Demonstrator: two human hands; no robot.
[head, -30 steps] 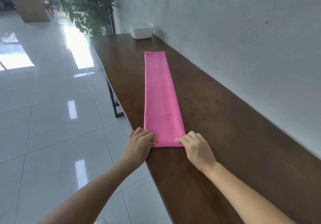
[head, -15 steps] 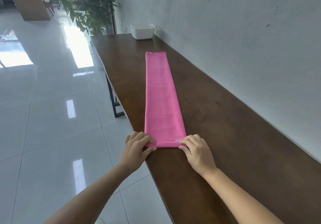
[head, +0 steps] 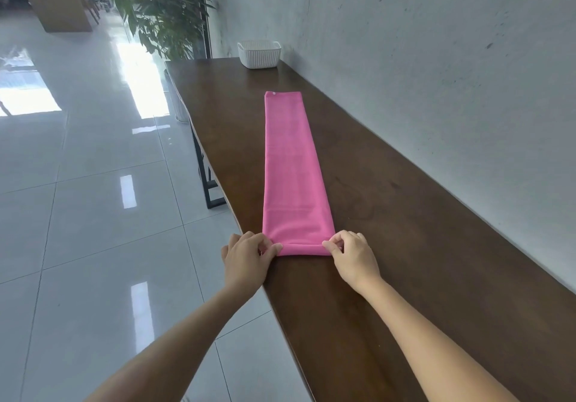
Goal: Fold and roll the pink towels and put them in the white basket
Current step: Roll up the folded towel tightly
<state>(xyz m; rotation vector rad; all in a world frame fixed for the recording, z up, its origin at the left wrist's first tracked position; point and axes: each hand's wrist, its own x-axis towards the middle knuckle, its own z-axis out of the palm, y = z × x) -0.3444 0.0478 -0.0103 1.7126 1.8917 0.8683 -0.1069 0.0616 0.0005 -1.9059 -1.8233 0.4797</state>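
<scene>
One long dark table ran along the wall. On it one pink towel, folded into a narrow strip, stretched away from the hands. The left hand and right hand each pinched a near corner, fingers curled. Far beyond them sat one white basket; I couldn't see inside it.

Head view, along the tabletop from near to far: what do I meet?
Left hand and right hand pinching the rolled near end → pink towel lying flat as a long strip → bare brown table → white basket at the far end.
</scene>
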